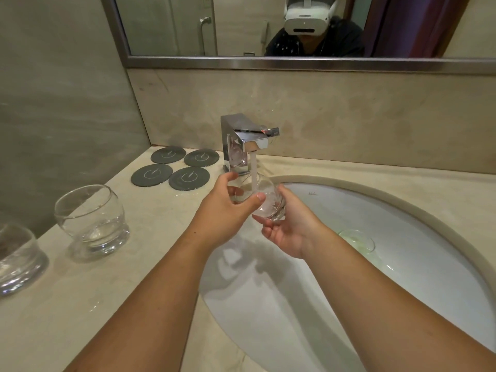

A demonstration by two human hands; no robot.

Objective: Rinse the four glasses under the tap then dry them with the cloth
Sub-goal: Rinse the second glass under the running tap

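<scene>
I hold a clear round tumbler (264,200) under the square chrome tap (248,140), my left hand (228,208) wrapped around it, my right hand (284,226) cupping its base. Two more clear tumblers (92,221) wait on the beige counter (80,304); I see no cloth, so drying remains.

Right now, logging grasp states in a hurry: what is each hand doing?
Left hand: closed around the glass under the tap.
Right hand: open palm cupping the same glass from below.
</scene>
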